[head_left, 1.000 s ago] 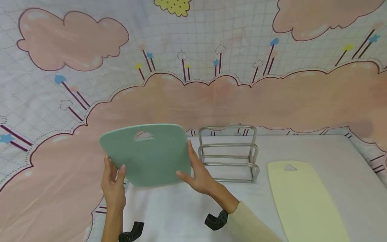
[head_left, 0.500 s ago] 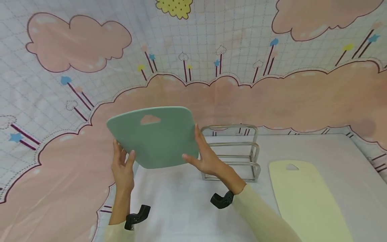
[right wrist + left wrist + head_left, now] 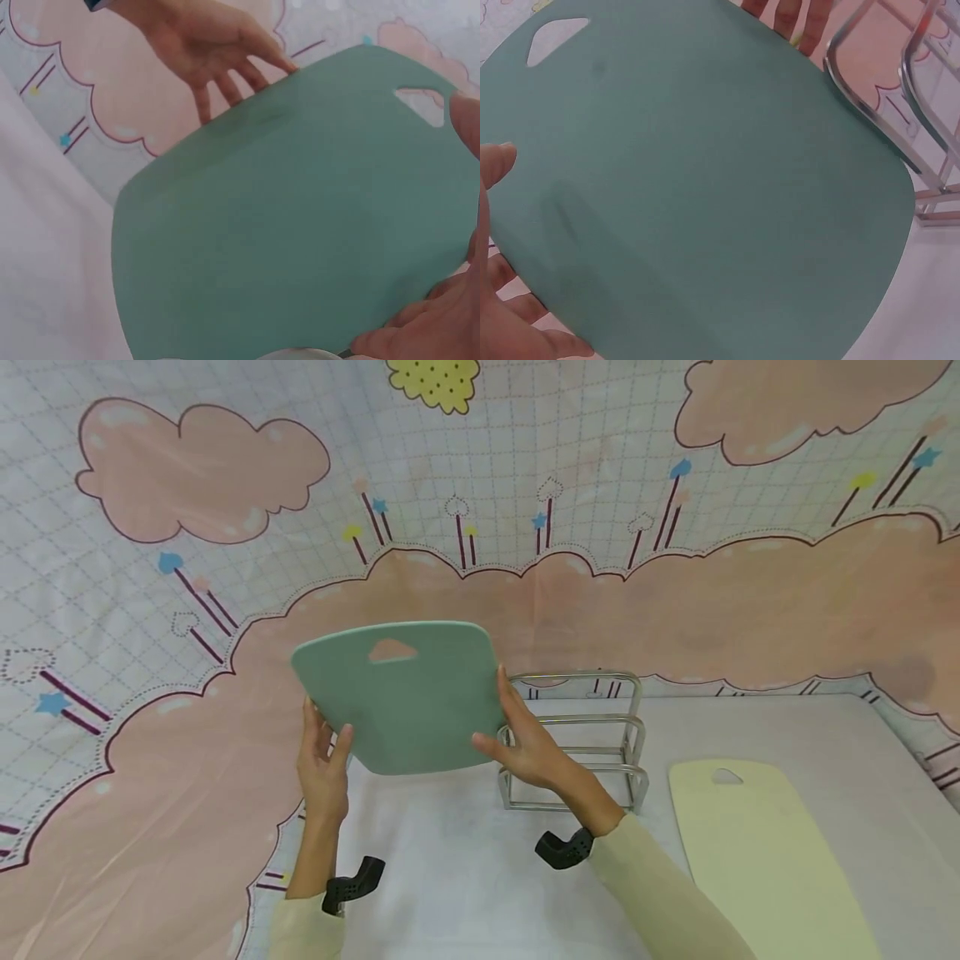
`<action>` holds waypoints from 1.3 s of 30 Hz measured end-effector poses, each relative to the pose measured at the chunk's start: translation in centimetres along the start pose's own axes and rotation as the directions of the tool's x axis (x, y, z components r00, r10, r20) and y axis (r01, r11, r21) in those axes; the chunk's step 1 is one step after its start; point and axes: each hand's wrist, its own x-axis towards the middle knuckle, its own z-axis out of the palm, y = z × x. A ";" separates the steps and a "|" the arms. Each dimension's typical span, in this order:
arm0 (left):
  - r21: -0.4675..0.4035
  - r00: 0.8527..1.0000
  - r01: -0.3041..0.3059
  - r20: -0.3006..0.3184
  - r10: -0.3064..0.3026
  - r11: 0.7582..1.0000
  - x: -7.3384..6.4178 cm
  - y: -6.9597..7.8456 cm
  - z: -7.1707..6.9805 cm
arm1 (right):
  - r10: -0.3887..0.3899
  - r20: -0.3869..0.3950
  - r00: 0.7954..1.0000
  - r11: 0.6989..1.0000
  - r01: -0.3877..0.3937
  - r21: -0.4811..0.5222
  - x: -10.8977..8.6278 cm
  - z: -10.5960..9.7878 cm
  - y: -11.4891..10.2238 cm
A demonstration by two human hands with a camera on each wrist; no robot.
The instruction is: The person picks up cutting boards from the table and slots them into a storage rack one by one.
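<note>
A green cutting board (image 3: 405, 710) with a cut-out handle hole near its far edge is held up above the table, tilted, its broad face toward the head camera. At its left edge my left hand (image 3: 324, 768) grips it, thumb in front and fingers around the edge. My right hand (image 3: 532, 747) holds the opposite edge, thumb toward the near face and fingers along the side. The left wrist view shows the board (image 3: 705, 187) close to the bars of a metal rack (image 3: 592, 719). In the right wrist view, fingers of both hands reach the edges of the board (image 3: 285, 217).
The wire rack with several upright loops stands behind my right hand, partly hidden by it. To the right, a pale yellow cutting board (image 3: 757, 843) lies flat on the white table (image 3: 450, 860). A cloth printed with clouds (image 3: 202, 477) hangs behind the table.
Both hands have lifted the green cutting board and shifted it to the right, toward the rack. Its left part now overlaps less of the cloth's left side. The rack and yellow board stay put.
</note>
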 end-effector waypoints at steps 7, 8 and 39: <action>-0.020 0.999 -0.019 0.042 0.020 1.000 0.0 -0.4 0.3 | -0.031 0.014 0.999 0.997 0.030 0.069 -0.3 -0.4 0.6; -0.020 0.999 -0.016 0.046 0.017 1.000 0.0 -0.5 0.4 | -0.031 0.010 0.999 0.997 0.031 0.071 -0.4 -0.5 0.6; -0.077 0.981 -0.024 0.190 0.039 0.997 0.0 -1.3 3.7 | 0.144 -0.086 0.986 0.987 -0.149 -0.056 -2.5 -2.9 0.8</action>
